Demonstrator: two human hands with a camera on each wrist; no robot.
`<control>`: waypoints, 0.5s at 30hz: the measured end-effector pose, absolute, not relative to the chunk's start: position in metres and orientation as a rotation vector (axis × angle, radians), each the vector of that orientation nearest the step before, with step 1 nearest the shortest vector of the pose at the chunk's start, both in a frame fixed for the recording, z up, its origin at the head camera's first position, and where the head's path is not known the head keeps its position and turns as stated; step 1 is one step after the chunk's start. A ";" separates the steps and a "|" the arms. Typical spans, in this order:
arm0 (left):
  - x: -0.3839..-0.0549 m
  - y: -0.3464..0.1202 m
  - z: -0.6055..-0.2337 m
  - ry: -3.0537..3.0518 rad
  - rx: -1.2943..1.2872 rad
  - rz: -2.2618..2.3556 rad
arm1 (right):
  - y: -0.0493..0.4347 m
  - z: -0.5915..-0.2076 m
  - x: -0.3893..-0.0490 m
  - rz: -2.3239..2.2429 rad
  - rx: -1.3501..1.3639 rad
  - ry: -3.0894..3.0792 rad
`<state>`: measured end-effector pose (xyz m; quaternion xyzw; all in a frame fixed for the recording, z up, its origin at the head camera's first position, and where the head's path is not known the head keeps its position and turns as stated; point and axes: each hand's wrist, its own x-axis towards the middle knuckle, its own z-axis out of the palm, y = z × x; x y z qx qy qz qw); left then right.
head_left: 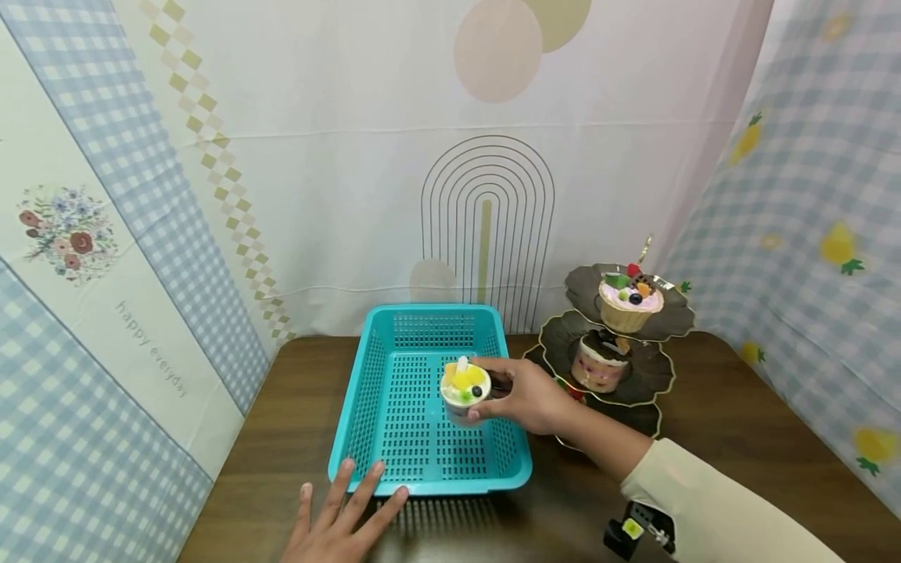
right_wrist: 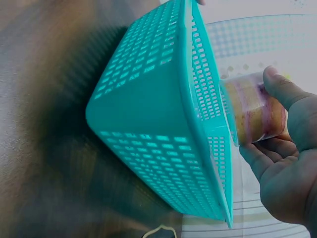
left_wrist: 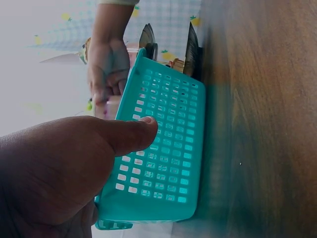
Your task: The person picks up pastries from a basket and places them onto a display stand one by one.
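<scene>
My right hand (head_left: 529, 397) grips a small clear dessert cup (head_left: 464, 391) between thumb and fingers, over the inside of a turquoise plastic basket (head_left: 422, 489). The cup is topped with yellow fruit, a dark berry and a white piece. From the right wrist view, pink and tan layers show through the wall of the cup (right_wrist: 250, 108). At the basket's near left corner, my left hand (head_left: 341, 516) has its fingers spread and straight, fingertips at the rim. The left wrist view shows its thumb (left_wrist: 131, 135) against the basket's perforated side.
Right of the basket stands a tiered stand (head_left: 658, 313) with dark, gold-edged plates. Its top plate bears a cupcake (head_left: 629, 305), the middle one a layered dessert (head_left: 600, 369); something red on the lowest is mostly hidden. Patterned cloths hang behind and beside the wooden table (head_left: 246, 500).
</scene>
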<state>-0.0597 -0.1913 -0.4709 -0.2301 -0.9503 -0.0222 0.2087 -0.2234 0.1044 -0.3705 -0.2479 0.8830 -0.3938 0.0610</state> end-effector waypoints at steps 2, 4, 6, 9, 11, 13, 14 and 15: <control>-0.060 -0.192 -0.472 -2.638 -0.643 -0.066 | 0.111 -0.370 -0.219 -1.213 -0.738 2.661; -0.060 -0.192 -0.472 -2.636 -0.649 -0.071 | 0.119 -0.370 -0.216 -1.242 -0.738 2.643; -0.060 -0.192 -0.472 -2.638 -0.649 -0.070 | 0.127 -0.371 -0.213 -1.270 -0.739 2.621; -0.060 -0.192 -0.472 -2.640 -0.650 -0.069 | 0.138 -0.371 -0.211 -1.321 -0.753 2.586; -0.060 -0.192 -0.472 -2.640 -0.651 -0.068 | 0.145 -0.371 -0.210 -1.343 -0.760 2.575; -0.060 -0.192 -0.472 -2.635 -0.664 -0.062 | 0.151 -0.371 -0.210 -1.368 -0.766 2.567; -0.060 -0.193 -0.471 -2.632 -0.671 -0.060 | 0.154 -0.371 -0.209 -1.369 -0.770 2.571; -0.060 -0.193 -0.471 -2.629 -0.680 -0.056 | 0.157 -0.370 -0.208 -1.368 -0.768 2.573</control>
